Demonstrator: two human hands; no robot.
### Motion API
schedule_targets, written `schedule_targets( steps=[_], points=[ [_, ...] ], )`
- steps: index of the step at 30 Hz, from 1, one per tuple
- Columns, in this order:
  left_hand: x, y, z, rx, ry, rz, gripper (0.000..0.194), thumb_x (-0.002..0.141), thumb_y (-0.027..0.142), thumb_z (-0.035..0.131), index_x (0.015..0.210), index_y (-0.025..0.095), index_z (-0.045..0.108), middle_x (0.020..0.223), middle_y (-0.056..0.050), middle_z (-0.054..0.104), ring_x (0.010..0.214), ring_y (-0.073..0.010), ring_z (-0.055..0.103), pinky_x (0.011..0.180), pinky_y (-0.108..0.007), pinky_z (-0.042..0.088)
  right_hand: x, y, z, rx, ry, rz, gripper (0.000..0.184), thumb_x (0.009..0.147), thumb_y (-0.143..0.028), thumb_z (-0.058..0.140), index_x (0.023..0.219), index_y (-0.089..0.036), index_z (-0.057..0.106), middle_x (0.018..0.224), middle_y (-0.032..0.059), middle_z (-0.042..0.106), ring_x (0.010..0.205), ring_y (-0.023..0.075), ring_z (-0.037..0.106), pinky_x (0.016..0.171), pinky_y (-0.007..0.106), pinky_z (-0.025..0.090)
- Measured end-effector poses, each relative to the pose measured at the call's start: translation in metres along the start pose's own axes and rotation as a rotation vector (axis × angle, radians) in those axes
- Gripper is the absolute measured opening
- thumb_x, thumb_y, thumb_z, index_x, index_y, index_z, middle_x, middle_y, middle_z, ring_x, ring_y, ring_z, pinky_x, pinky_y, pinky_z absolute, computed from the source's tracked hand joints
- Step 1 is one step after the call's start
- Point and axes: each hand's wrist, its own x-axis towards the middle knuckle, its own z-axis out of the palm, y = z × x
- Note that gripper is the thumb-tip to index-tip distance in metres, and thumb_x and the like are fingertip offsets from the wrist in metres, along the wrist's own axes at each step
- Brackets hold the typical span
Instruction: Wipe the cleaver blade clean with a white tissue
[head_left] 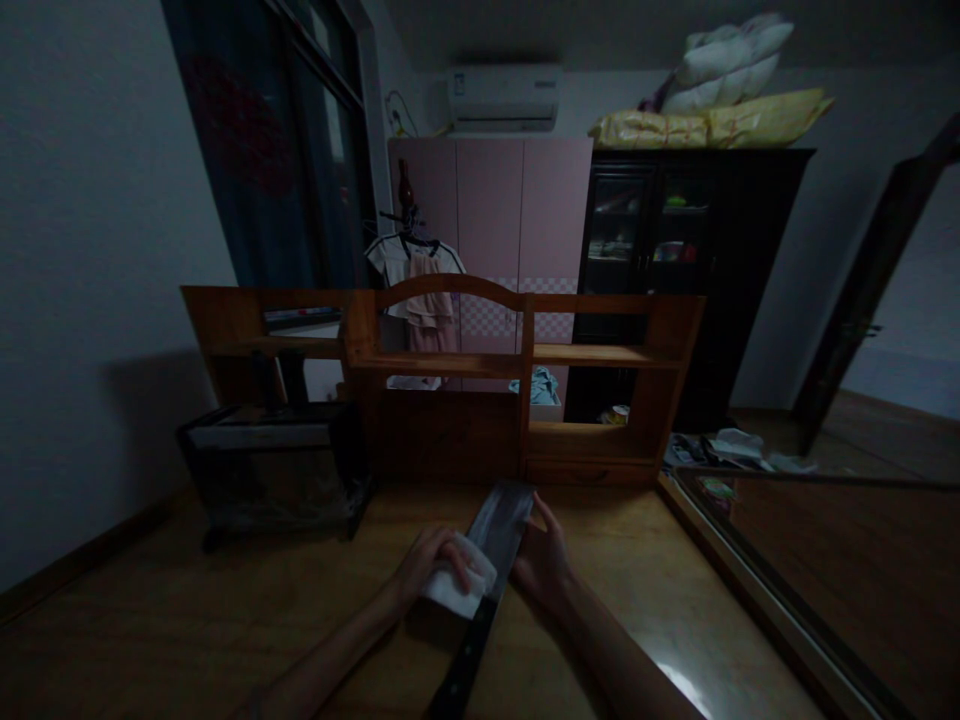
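Observation:
A kitchen knife [504,530] with a broad grey blade lies slanted in front of me, its black riveted handle [469,655] pointing towards me. My left hand [439,565] is closed on a folded white cloth or tissue [463,580], which rests against the blade near the handle. On the other side, my right hand [544,555] holds the blade along its right edge, thumb near the far end. Its other fingers are partly hidden behind the blade. Nobody's hand is on the handle.
A dark box-shaped holder [270,475] with black upright handles [281,380] stands on the left of the wooden tabletop [630,570]. At the back rises a wooden shelf unit [450,365]. Beyond it stand a pink wardrobe [491,210] and a dark cabinet [750,230]. The room is dim.

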Motion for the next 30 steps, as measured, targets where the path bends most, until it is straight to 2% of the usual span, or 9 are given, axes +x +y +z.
schedule_targets(
  steps=[2,4,8,11,13,15,19,23,30],
  points=[
    [0.002,0.000,0.001,0.005,-0.004,0.007,0.075,0.094,0.048,0.018,0.052,0.017,0.072,0.057,-0.009,0.068,0.070,-0.0220,0.064,0.079,-0.032,0.048,0.000,0.000,0.000,0.010,0.003,0.004,0.036,0.087,-0.050,0.058,0.091,-0.015,0.065,0.081,0.0083,0.072,0.078,0.0236,0.069,0.074,0.038,0.053],
    [0.003,0.000,0.002,0.040,0.012,0.001,0.074,0.094,0.048,0.019,0.057,0.015,0.075,0.063,-0.009,0.071,0.075,-0.0233,0.065,0.084,-0.033,0.048,0.001,0.001,-0.002,0.021,0.000,0.001,0.036,0.086,-0.050,0.058,0.090,-0.015,0.066,0.081,0.0081,0.072,0.077,0.0233,0.069,0.074,0.038,0.053],
    [0.000,0.005,0.008,0.033,-0.036,0.013,0.064,0.096,0.045,0.021,0.093,0.016,0.078,0.109,-0.005,0.072,0.110,-0.0262,0.062,0.104,-0.040,0.040,0.004,0.001,-0.005,0.035,-0.043,-0.004,0.034,0.087,-0.050,0.057,0.088,-0.017,0.066,0.080,0.0076,0.073,0.077,0.0235,0.069,0.075,0.038,0.053],
    [-0.002,0.018,0.017,0.224,-0.196,0.231,0.052,0.099,0.041,0.024,0.120,0.023,0.067,0.136,0.000,0.057,0.130,-0.0235,0.047,0.114,-0.041,0.029,0.005,0.001,-0.007,0.027,-0.067,0.005,0.036,0.087,-0.050,0.056,0.089,-0.016,0.068,0.078,0.0078,0.073,0.080,0.0252,0.069,0.078,0.041,0.053],
    [0.000,0.029,0.024,0.451,-0.280,0.400,0.045,0.101,0.038,0.027,0.136,0.027,0.053,0.147,0.001,0.044,0.138,-0.0206,0.037,0.117,-0.040,0.024,0.005,0.000,-0.008,0.026,-0.064,-0.005,0.038,0.086,-0.051,0.056,0.087,-0.015,0.068,0.077,0.0075,0.073,0.083,0.0262,0.069,0.081,0.042,0.052],
    [0.006,0.038,0.031,0.650,-0.314,0.497,0.046,0.102,0.033,0.023,0.147,0.029,0.037,0.153,0.002,0.032,0.142,-0.0171,0.029,0.119,-0.039,0.022,0.005,0.000,-0.008,0.040,-0.059,-0.021,0.039,0.086,-0.052,0.056,0.086,-0.015,0.069,0.078,0.0074,0.073,0.087,0.0264,0.069,0.084,0.043,0.051],
    [0.028,0.043,0.043,0.878,-0.336,0.538,0.049,0.103,0.033,0.018,0.151,0.026,0.026,0.156,-0.001,0.025,0.144,-0.0169,0.022,0.120,-0.039,0.020,0.003,-0.003,-0.007,0.100,-0.062,-0.034,0.039,0.084,-0.051,0.057,0.092,-0.015,0.069,0.089,0.0088,0.074,0.097,0.0266,0.068,0.091,0.043,0.049],
    [0.053,0.035,0.047,1.011,-0.281,0.566,0.051,0.103,0.036,0.019,0.152,0.023,0.022,0.158,-0.004,0.021,0.145,-0.0185,0.019,0.119,-0.039,0.019,0.002,-0.004,-0.005,0.141,-0.038,-0.052,0.036,0.085,-0.047,0.058,0.100,-0.017,0.069,0.102,0.0081,0.073,0.105,0.0247,0.065,0.093,0.041,0.049],
    [0.085,0.026,0.049,1.106,-0.187,0.550,0.054,0.103,0.040,0.016,0.153,0.020,0.018,0.159,-0.006,0.018,0.146,-0.0193,0.014,0.119,-0.040,0.017,0.002,-0.003,-0.001,0.181,0.003,-0.054,0.044,0.087,-0.047,0.055,0.118,-0.017,0.062,0.119,0.0087,0.068,0.114,0.0234,0.062,0.094,0.040,0.050]
  ],
)
